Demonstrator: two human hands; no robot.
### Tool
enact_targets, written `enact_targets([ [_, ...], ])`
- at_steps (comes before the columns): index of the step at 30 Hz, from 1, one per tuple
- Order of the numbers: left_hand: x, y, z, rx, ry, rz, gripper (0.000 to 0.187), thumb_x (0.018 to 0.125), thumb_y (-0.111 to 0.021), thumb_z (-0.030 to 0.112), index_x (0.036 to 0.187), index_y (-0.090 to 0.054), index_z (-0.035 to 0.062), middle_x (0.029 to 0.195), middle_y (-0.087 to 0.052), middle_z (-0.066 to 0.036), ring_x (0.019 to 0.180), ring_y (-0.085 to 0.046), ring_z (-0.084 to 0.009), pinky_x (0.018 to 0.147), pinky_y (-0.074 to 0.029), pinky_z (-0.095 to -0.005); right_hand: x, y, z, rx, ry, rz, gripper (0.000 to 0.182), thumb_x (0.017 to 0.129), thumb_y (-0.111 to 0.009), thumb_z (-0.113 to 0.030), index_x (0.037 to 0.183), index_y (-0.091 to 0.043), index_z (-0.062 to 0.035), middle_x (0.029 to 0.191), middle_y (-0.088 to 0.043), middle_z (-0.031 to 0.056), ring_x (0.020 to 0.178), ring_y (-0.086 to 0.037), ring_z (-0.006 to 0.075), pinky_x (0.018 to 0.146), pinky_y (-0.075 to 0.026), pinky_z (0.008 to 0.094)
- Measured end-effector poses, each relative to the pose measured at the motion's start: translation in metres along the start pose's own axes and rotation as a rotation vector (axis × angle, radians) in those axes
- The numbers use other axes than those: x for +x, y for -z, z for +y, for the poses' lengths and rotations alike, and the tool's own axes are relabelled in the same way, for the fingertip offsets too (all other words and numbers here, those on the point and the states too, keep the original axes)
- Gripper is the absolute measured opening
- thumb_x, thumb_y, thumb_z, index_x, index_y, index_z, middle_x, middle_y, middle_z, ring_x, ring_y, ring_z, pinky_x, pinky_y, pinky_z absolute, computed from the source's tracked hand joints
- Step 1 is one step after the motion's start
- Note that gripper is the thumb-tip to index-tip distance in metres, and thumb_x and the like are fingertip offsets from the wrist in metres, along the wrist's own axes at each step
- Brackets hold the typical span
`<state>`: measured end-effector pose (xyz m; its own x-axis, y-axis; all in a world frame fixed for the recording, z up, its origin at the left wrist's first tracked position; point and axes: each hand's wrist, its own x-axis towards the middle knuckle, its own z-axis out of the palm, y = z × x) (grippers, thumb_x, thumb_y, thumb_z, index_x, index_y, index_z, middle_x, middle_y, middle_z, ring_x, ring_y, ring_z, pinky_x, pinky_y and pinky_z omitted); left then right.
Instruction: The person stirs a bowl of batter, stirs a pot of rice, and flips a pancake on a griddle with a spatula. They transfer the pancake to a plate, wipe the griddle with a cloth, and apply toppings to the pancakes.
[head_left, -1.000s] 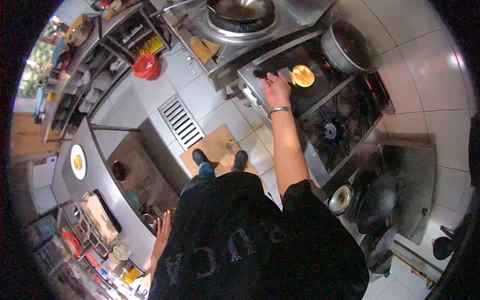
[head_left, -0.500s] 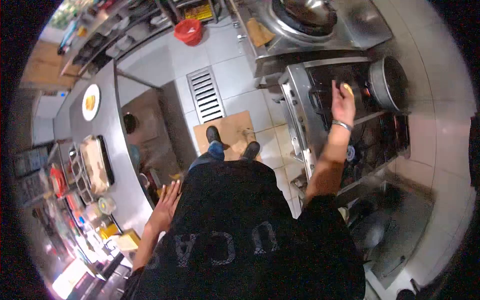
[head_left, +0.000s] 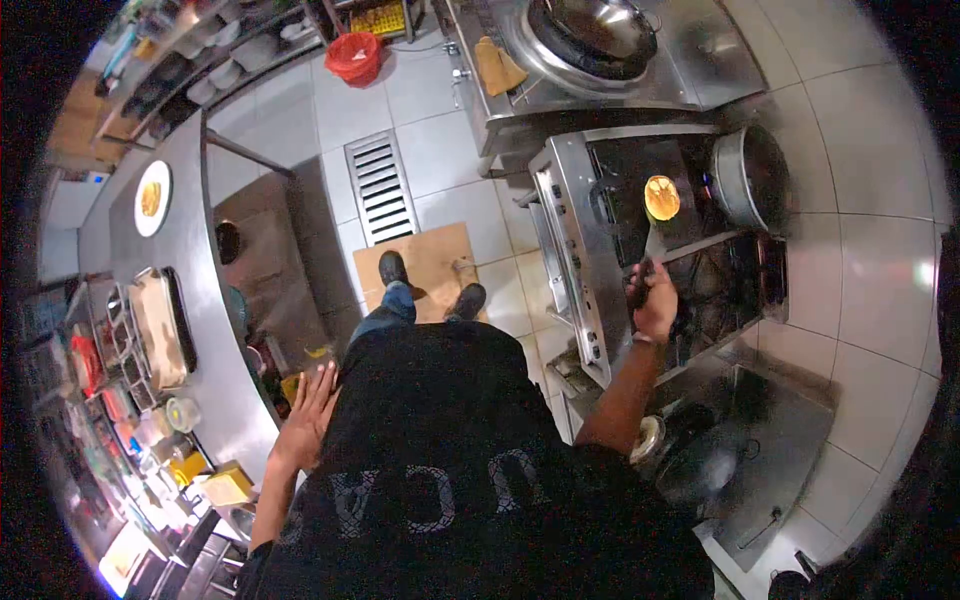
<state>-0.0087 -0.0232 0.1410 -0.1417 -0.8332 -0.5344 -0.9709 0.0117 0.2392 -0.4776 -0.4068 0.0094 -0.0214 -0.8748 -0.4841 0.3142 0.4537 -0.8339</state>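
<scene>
Yellow round food [head_left: 661, 199] is by the tip of a spatula [head_left: 654, 246], over the stove [head_left: 580, 235]. From the left: a plate [head_left: 152, 228] on the metal surface [head_left: 218, 345]; the left hand [head_left: 308, 405], grip loose; the right hand [head_left: 655, 305], grip closed around the spatula.

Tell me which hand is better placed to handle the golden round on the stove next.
Right, most likely: the right hand grips the dark-handled spatula, its blade close to the golden round. The left hand is across by the counter, well away from the stove.
</scene>
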Motion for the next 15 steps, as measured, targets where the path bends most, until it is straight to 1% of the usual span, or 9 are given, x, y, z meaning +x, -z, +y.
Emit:
enact_targets([
  [3, 0.002, 0.007, 0.000, -0.079, -0.014, -0.070, 0.059, 0.079, -0.042, 0.004, 0.137, -0.032, -0.0030, 0.151, -0.011, -0.022, 0.140, -0.012, -0.0347, 0.114, -0.010, -0.0481, 0.010, 0.003, -0.015, -0.293, 0.082, 0.077, 0.037, 0.088, -0.052, -0.018, 0.120, -0.052, -0.0001, 0.078, -0.060, 0.0073, 0.059, -0.053, 0.0155, 0.052, -0.048, 0.0299],
  [4, 0.004, 0.001, -0.003, 0.023, -0.043, -0.036, 0.059, 0.080, -0.042, 0.005, 0.137, -0.031, -0.0020, 0.151, -0.011, -0.022, 0.140, -0.012, -0.0344, 0.114, -0.010, -0.0481, 0.013, 0.006, -0.019, -0.380, 0.109, 0.095, 0.038, 0.089, -0.054, -0.022, 0.119, -0.053, 0.0007, 0.076, -0.061, 0.0068, 0.057, -0.053, 0.0150, 0.052, -0.048, 0.0298],
  [5, 0.005, -0.002, -0.004, 0.125, -0.070, -0.002, 0.059, 0.080, -0.042, 0.006, 0.138, -0.031, -0.0010, 0.151, -0.011, -0.021, 0.140, -0.012, -0.0340, 0.115, -0.010, -0.0480, 0.011, 0.011, -0.022, -0.634, 0.149, 0.126, 0.040, 0.086, -0.059, -0.023, 0.118, -0.054, 0.0020, 0.077, -0.061, 0.0075, 0.057, -0.053, 0.0145, 0.052, -0.048, 0.0298],
  [7, 0.008, -0.008, -0.002, 0.143, -0.052, -0.025, 0.058, 0.081, -0.042, 0.006, 0.138, -0.032, -0.0002, 0.151, -0.011, -0.021, 0.140, -0.012, -0.0340, 0.114, -0.010, -0.0481, 0.020, 0.018, -0.021, -0.883, 0.185, 0.150, 0.043, 0.083, -0.063, -0.023, 0.116, -0.055, 0.0033, 0.078, -0.062, 0.0081, 0.057, -0.053, 0.0139, 0.053, -0.048, 0.0297],
  [9, 0.007, -0.007, -0.001, 0.153, -0.042, -0.053, 0.057, 0.082, -0.041, 0.007, 0.138, -0.032, 0.0005, 0.151, -0.012, -0.020, 0.140, -0.012, -0.0339, 0.114, -0.010, -0.0482, 0.022, 0.016, -0.023, -1.105, 0.272, 0.193, 0.047, 0.077, -0.068, -0.020, 0.115, -0.056, 0.0042, 0.092, -0.064, 0.0173, 0.076, -0.060, 0.0258, 0.069, -0.049, 0.0340],
  [11, 0.007, -0.004, 0.001, 0.152, -0.028, -0.036, 0.056, 0.083, -0.041, 0.007, 0.138, -0.033, 0.0008, 0.151, -0.012, -0.020, 0.140, -0.012, -0.0339, 0.114, -0.010, -0.0484, 0.007, -0.001, -0.037, -1.220, 0.318, 0.210, 0.048, 0.074, -0.071, -0.018, 0.114, -0.057, 0.0047, 0.099, -0.065, 0.0218, 0.086, -0.064, 0.0318, 0.077, -0.049, 0.0361],
  [13, 0.007, -0.001, 0.005, 0.125, -0.013, -0.033, 0.054, 0.083, -0.040, 0.007, 0.137, -0.034, 0.0008, 0.151, -0.012, -0.020, 0.141, -0.012, -0.0338, 0.114, -0.009, -0.0485, -0.013, -0.030, -0.063, -1.261, 0.293, 0.255, 0.048, 0.074, -0.071, -0.020, 0.115, -0.057, 0.0007, 0.108, -0.062, 0.0229, 0.100, -0.060, 0.0378, 0.086, -0.046, 0.0392],
  [14, 0.006, -0.002, 0.005, 0.112, -0.011, -0.034, 0.054, 0.084, -0.040, 0.006, 0.137, -0.035, 0.0007, 0.151, -0.012, -0.020, 0.141, -0.012, -0.0337, 0.114, -0.009, -0.0485, -0.016, -0.038, -0.066, -1.263, 0.296, 0.250, 0.048, 0.074, -0.071, -0.020, 0.115, -0.057, 0.0007, 0.108, -0.062, 0.0229, 0.100, -0.060, 0.0378, 0.086, -0.046, 0.0392],
  [15, 0.006, -0.002, 0.006, 0.099, -0.008, -0.035, 0.054, 0.084, -0.040, 0.006, 0.137, -0.035, 0.0007, 0.151, -0.012, -0.020, 0.141, -0.012, -0.0336, 0.114, -0.009, -0.0485, -0.016, -0.046, -0.070, -1.299, 0.356, 0.281, 0.046, 0.074, -0.070, -0.021, 0.115, -0.058, -0.0024, 0.108, -0.062, 0.0219, 0.099, -0.060, 0.0377, 0.085, -0.046, 0.0397],
])
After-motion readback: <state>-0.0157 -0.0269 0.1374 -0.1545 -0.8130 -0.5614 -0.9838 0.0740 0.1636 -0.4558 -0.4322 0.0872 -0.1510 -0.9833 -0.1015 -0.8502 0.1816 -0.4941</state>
